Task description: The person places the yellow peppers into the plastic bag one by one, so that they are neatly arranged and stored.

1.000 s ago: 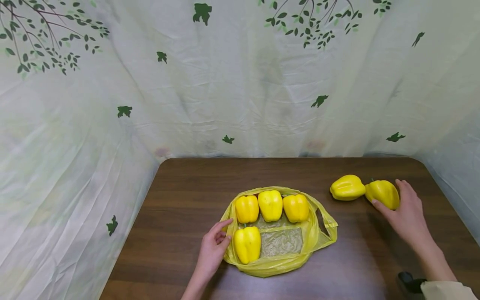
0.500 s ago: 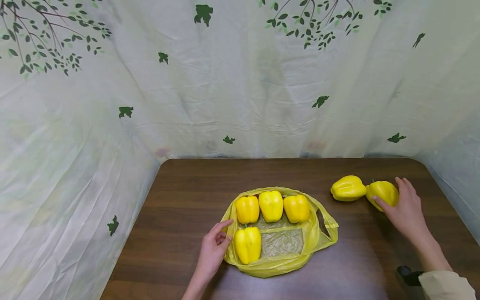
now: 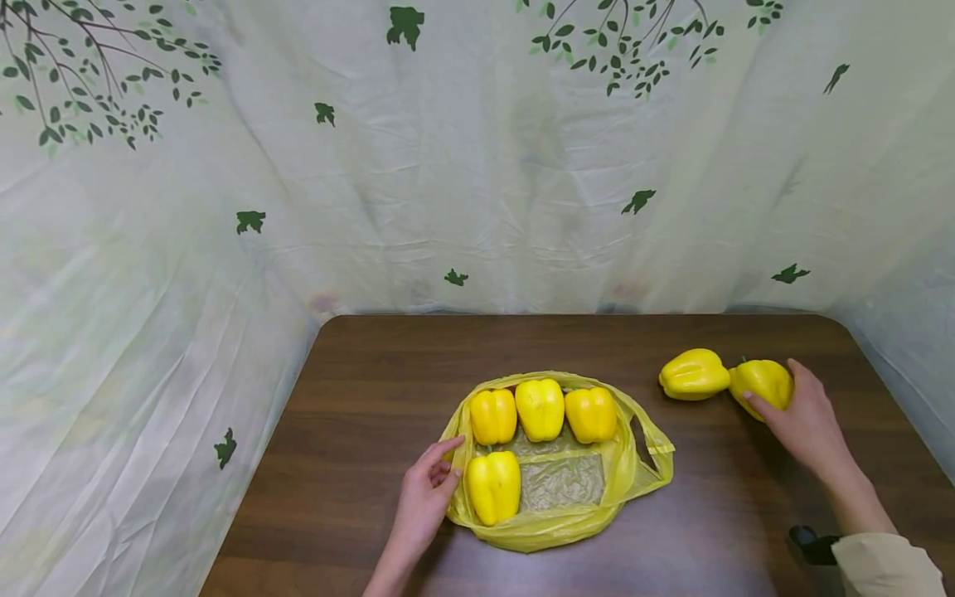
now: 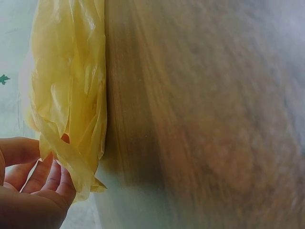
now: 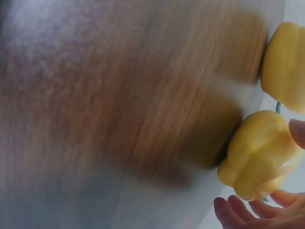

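In the head view my right hand (image 3: 809,419) is at a yellow bell pepper (image 3: 761,385), thumb at its near side and fingers along its right. The right wrist view shows that bell pepper (image 5: 262,155) between the thumb and the loosely spread fingers (image 5: 250,214). A second bell pepper (image 3: 694,375) lies beside it on the left. My left hand (image 3: 421,497) pinches the left edge of a yellow plastic bag (image 3: 552,531); in the left wrist view a fold of the bag (image 4: 71,71) sits between thumb and fingers. Several yellow bell peppers (image 3: 539,410) rest on the spread bag.
A brown wooden table (image 3: 388,356) carries everything, its far corners rounded. A pale curtain (image 3: 522,191) with printed leaves hangs behind and at both sides. A black band (image 3: 813,547) sits by the right sleeve (image 3: 888,564).
The right hand's thumb has shifted slightly on the bell pepper and its fingers have lifted, then come back down close to it. The left hand, the bag and the bagged peppers stay put.
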A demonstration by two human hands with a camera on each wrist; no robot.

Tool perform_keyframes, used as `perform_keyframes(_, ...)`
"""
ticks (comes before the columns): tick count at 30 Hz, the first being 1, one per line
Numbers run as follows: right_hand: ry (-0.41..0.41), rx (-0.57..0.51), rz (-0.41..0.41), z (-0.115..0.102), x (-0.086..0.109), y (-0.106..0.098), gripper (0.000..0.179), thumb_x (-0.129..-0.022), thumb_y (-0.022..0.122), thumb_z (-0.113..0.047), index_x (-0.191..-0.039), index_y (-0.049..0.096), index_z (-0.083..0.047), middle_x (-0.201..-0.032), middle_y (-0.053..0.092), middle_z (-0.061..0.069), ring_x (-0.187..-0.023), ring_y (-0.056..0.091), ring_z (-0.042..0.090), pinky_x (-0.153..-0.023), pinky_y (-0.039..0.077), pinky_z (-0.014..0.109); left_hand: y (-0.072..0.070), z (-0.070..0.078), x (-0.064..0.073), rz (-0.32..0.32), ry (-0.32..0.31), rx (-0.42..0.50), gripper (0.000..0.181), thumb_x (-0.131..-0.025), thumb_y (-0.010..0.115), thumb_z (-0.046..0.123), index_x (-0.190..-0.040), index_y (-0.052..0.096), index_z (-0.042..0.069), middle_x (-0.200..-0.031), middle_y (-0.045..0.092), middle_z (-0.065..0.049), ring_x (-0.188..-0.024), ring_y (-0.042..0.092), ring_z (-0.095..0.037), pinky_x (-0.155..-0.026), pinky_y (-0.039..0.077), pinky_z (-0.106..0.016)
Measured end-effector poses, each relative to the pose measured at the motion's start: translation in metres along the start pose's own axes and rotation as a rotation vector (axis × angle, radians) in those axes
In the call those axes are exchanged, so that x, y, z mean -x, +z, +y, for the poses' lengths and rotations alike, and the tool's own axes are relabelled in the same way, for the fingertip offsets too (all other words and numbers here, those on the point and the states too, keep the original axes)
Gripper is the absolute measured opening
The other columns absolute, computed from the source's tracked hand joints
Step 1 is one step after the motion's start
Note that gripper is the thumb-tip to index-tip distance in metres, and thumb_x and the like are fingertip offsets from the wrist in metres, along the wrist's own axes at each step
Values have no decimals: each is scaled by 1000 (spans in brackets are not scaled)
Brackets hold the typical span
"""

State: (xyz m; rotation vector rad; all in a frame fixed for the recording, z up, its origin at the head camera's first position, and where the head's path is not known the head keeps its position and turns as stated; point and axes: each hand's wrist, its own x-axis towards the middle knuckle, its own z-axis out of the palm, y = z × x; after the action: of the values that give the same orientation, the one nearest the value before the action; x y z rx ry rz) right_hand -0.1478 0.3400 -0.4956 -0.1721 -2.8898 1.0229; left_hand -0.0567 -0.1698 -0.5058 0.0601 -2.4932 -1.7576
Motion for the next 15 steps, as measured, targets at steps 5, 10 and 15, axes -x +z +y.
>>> perform_keyframes(5,-7,5,-15,1,0,3,87,-98,58,-33,-145,9,20,-134,25,48,-111,34,57,-88,32,71,0,-2,0,5,15,-8,43,-86,61,-12,-122,68,10,-102,64,-5,-77,57,-19,-69,48,-25)
perform_keyframes(10,-14,12,-22,2,0,4,84,-98,58,-31,-145,10,20,-130,29,47,-106,37,55,-85,34,68,0,-1,0,5,6,-20,43,-85,61,-13,-123,68,9,-103,64,-5,-76,57,-18,-69,49,-25)
perform_keyframes(15,3,17,-23,2,0,4,84,-98,59,-31,-144,11,20,-128,30,45,-103,38,54,-83,36,67,0,-2,0,6,4,-15,44,-85,61,-13,-123,68,9,-105,64,-5,-76,58,-18,-69,49,-25)
